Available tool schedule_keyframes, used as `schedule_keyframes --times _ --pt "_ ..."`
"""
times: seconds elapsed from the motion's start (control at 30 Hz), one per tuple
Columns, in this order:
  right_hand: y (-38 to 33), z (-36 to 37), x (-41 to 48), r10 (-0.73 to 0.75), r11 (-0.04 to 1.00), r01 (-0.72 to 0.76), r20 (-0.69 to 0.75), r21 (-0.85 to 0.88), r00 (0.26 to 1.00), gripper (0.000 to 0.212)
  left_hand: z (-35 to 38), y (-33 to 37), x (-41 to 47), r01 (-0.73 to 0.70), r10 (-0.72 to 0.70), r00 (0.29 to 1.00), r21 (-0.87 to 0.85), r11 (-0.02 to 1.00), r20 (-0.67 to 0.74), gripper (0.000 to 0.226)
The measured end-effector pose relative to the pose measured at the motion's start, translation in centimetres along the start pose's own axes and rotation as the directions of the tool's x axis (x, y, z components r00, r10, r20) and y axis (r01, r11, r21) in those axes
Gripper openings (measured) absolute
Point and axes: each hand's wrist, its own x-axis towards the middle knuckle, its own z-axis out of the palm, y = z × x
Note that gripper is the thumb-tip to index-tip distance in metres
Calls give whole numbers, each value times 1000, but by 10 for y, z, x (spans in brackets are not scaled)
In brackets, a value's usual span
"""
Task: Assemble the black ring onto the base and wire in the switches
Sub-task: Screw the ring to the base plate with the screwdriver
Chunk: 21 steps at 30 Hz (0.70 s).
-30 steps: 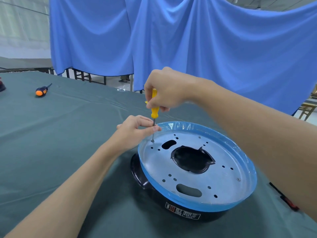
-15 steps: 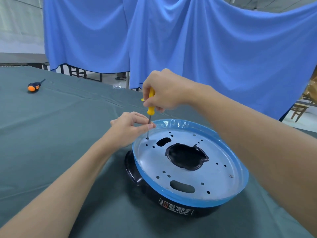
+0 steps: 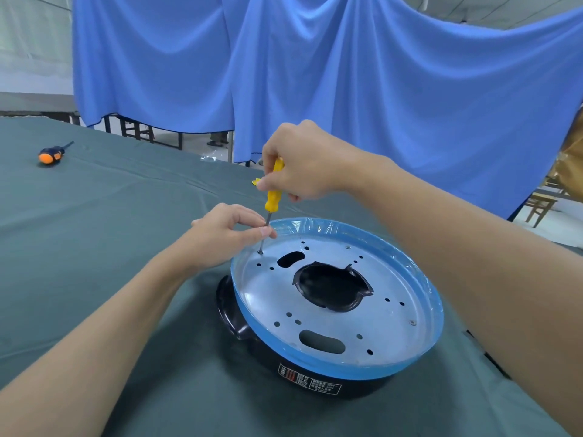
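Yellow plastic shows below the fingers of the right grip (image 3: 303,162), which is clenched round the handle of a small screwdriver (image 3: 273,192) just above centre frame. Half a second ago it held the tool the same way. Since then the whole scene has only slid slightly toward the left of the frame, and neither hand has changed its hold. The left grip (image 3: 224,234) pinches the steel shaft between thumb and forefinger, just above the tip. The tool stands nearly upright, leaning a little to the right at the top.

Its tip rests on a screw (image 3: 260,252) at the upper left edge of the metal base plate (image 3: 394,279), directly below the left grip's fingertips. The plate is round and silvery with a blue film over its rim, and fills the centre and lower right. It sits on the black housing (image 3: 230,307), whose printed label (image 3: 309,380) faces the lower edge. Both rest on the green-clothed counter (image 3: 94,231). An orange-handled screwdriver (image 3: 52,154) lies at the upper left, well apart. Blue curtains (image 3: 378,89) hang behind.
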Motion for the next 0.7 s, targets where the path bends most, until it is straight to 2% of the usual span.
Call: schedule_keyframes --times 0.1,0.2,0.27,0.33,0.43,0.53,0.63,0.7 --pt "0 7 3 59 996 -60 -15 -60 998 34 3 0 2 39 -54 994 -139 990 -100 23" --pt "1 10 5 95 994 -97 -28 -50 995 38 6 3 2 49 -69 977 -103 994 -199 16" --pt "0 5 3 64 996 -64 -3 -61 998 30 7 3 2 24 -27 975 -18 1000 -222 10" --pt "-2 -3 0 12 1000 -12 20 -10 1000 14 7 3 3 10 -2 980 39 999 -199 15" --pt "-5 -8 0 -1 1000 1 20 11 1000 3 4 2 2 -5 3 995 -15 1000 -101 9" --pt "-5 -5 4 57 997 -58 -12 -47 998 21 6 6 0 7 -19 993 -102 995 -117 12" --pt "-4 0 7 112 990 -111 0 -87 994 31 9 6 0 65 -76 969 -52 997 -235 16" --pt "-5 3 7 106 989 -104 14 -109 994 34 9 6 -1 80 -85 961 -32 996 -263 20"
